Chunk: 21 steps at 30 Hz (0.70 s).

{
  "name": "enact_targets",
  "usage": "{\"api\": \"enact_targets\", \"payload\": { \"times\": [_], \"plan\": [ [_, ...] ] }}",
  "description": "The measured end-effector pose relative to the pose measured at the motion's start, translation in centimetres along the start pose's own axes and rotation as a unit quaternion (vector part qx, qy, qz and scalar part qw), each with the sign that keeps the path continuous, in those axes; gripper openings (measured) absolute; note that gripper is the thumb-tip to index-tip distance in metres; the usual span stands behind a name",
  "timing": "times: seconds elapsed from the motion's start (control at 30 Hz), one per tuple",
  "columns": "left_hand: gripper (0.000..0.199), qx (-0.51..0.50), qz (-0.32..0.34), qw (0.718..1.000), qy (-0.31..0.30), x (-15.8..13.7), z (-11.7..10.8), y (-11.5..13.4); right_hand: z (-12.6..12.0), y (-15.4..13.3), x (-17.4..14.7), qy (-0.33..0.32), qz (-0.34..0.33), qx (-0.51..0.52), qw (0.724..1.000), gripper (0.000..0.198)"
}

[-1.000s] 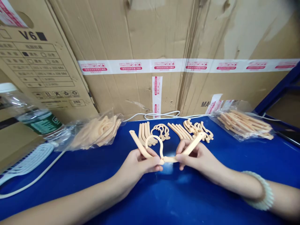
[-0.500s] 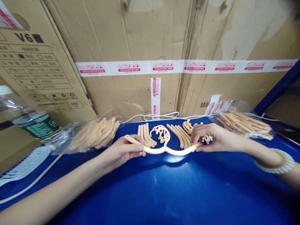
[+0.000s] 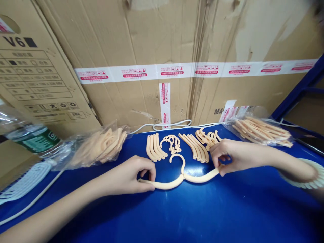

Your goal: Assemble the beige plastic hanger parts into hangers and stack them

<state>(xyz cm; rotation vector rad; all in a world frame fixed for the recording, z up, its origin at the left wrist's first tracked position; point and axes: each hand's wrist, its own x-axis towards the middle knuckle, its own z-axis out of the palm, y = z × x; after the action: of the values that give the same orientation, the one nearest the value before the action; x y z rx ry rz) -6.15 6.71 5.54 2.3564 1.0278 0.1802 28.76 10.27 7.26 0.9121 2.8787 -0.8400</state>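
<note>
A beige plastic clothes hanger (image 3: 168, 185) with two curved arms and a hook lies low over the blue tabletop, its hook curling away from me. My left hand (image 3: 138, 175) pinches the outer end of its left arm between thumb and fingers. At the opposite end, my right hand (image 3: 226, 157) grips the tip of the right arm. Just beyond the hook sit several loose hooks (image 3: 173, 141) in a cluster. Curved hanger arms (image 3: 155, 148) are lined up left of them, and more hanger arms (image 3: 196, 148) to their right. Small beige parts (image 3: 207, 136) lie partly behind my right hand.
Clear bags of beige parts stand at left (image 3: 108, 145) and right (image 3: 262, 131). A water bottle (image 3: 37, 138) and a pale blue hairbrush (image 3: 27, 179) are at far left. A white cable (image 3: 174, 125) runs along the back, before large cardboard boxes (image 3: 141, 44).
Both hands have brought the hanger down and nearer to me, away from the rows of parts. Its hook now shows separate from the loose hooks. The view has shifted slightly.
</note>
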Motion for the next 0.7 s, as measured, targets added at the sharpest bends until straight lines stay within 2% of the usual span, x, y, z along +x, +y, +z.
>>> {"api": "enact_targets", "payload": {
  "times": [0.2,0.3,0.5,0.7],
  "plan": [
    [0.010,0.019,-0.017,0.995,0.096,0.7,0.5,-1.1,0.4,0.4,0.5,0.099,0.059,-0.043,0.992,0.010],
    [0.007,0.038,-0.016,0.992,0.122,0.7,0.6,-1.1,0.4,0.4,0.5,0.101,0.057,-0.047,0.992,0.009],
    [0.006,0.045,-0.008,0.998,0.046,0.0,0.5,0.3,0.0,0.6,0.0,0.003,0.041,-0.014,0.999,0.010],
    [0.002,-0.010,-0.005,1.000,-0.025,-0.2,-0.4,0.0,0.3,0.4,0.1,-0.002,0.076,-0.001,0.997,0.013]
  ]
}}
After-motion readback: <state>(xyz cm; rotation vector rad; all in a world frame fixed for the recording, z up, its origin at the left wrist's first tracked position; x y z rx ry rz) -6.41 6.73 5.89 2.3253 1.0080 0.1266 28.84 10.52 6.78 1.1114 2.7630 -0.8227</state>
